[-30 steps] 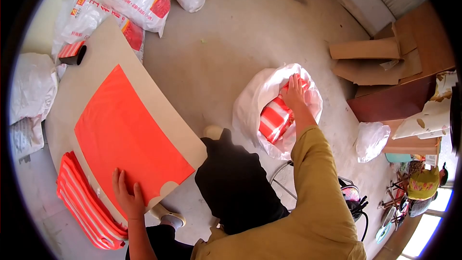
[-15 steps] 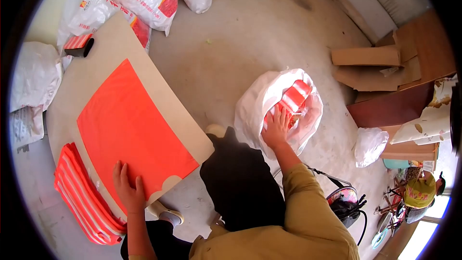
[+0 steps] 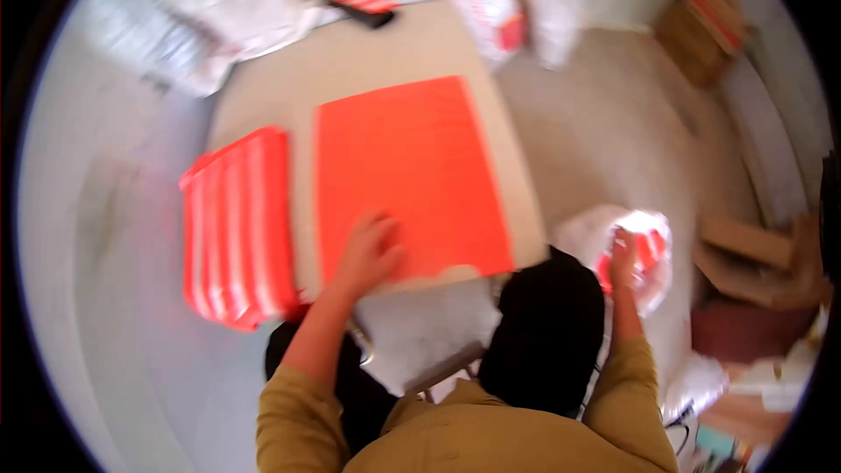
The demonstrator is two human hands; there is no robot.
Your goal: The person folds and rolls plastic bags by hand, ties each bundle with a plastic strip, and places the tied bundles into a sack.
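Head view: looks down on both hands, spread apart between tabletop and sack, blurred throughout.
Left hand point(image 3: 372, 250): over the near left part of the red sheet; fingers loosely bent, thumb apart, nothing visibly held. Pressing or just above: cannot tell.
Red sheet point(image 3: 407, 171): flat on the tan tabletop point(image 3: 517, 166), near edge close to the tabletop's own edge, with a pale break toward the right.
Right hand point(image 3: 623, 261): reaching into the mouth of the white sack point(image 3: 583, 229), off the tabletop's right side. Fingers close to the striped contents point(image 3: 648, 250); wide, narrow or gripping: cannot tell, for the blur.
Striped stack point(image 3: 236, 232): red and white, beside the sheet on the left, apart from both hands.
Striped roll point(image 3: 361, 7): small, dark on one side, at the far edge of the tabletop.
Printed bags point(image 3: 477, 0): white and red, just beyond the tabletop.
Step in hand: to judge by the reach, handling pieces at the sack, with left hand kept by the sheet.
Next move: seems to call for a sure hold or a clean release inside the sack, clear of the rim, and no dragging of the sheet.
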